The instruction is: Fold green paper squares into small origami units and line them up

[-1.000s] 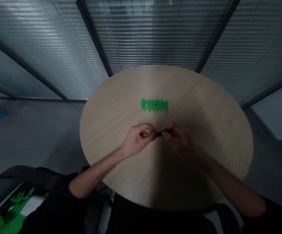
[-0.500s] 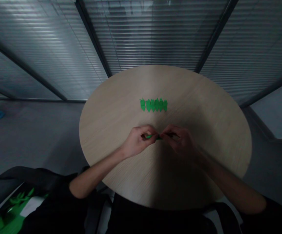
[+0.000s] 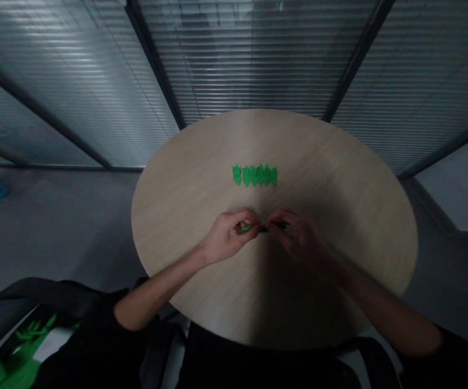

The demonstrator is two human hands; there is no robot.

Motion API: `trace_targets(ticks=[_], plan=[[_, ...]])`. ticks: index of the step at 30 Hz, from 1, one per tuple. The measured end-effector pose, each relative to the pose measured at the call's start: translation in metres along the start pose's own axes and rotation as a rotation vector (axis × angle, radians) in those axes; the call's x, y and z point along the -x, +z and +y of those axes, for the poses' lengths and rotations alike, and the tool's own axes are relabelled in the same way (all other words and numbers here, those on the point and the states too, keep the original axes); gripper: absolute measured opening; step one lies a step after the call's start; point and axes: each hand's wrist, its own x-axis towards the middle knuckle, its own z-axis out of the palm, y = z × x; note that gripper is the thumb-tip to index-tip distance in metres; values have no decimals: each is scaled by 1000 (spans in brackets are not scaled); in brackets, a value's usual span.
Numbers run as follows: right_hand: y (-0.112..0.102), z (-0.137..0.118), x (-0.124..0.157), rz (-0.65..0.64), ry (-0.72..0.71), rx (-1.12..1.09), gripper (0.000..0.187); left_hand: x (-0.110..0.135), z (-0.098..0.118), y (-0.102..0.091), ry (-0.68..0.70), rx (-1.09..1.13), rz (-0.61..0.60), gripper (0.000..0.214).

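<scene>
My left hand (image 3: 228,236) and right hand (image 3: 298,236) are close together, and both pinch one folded green paper strip (image 3: 256,229) in the fingers. Its long axis goes sideways from left to right, nearly parallel to the row of folded green paper pieces (image 3: 255,175), and it is held just nearer to me than this row, above the round wooden table (image 3: 331,183).

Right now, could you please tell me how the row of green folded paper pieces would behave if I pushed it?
The green folded paper pieces look light and would probably slide apart, as they seem laid side by side on the smooth wooden table. Their pointed folds would likely crease easily.
</scene>
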Motion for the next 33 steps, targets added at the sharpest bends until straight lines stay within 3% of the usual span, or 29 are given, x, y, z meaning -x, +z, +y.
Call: trace_targets(ticks=[10, 15, 18, 23, 29, 33], plan=[[0, 1, -2, 43, 208, -167, 20, -2, -2, 0, -89, 11, 55, 18], [0, -2, -1, 46, 241, -144, 23, -1, -4, 2, -114, 37, 39, 19], [2, 3, -2, 60, 312, -208, 28, -4, -4, 1, -190, 154, 29, 25], [3, 15, -6, 111, 461, -428, 33, -7, -6, 0, -317, 438, 70, 54], [7, 14, -5, 144, 471, -620, 34, -4, -5, 10, -354, 454, -14, 28], [13, 10, -2, 105, 445, -592, 31, -5, -5, 12, -335, 451, -13, 20]])
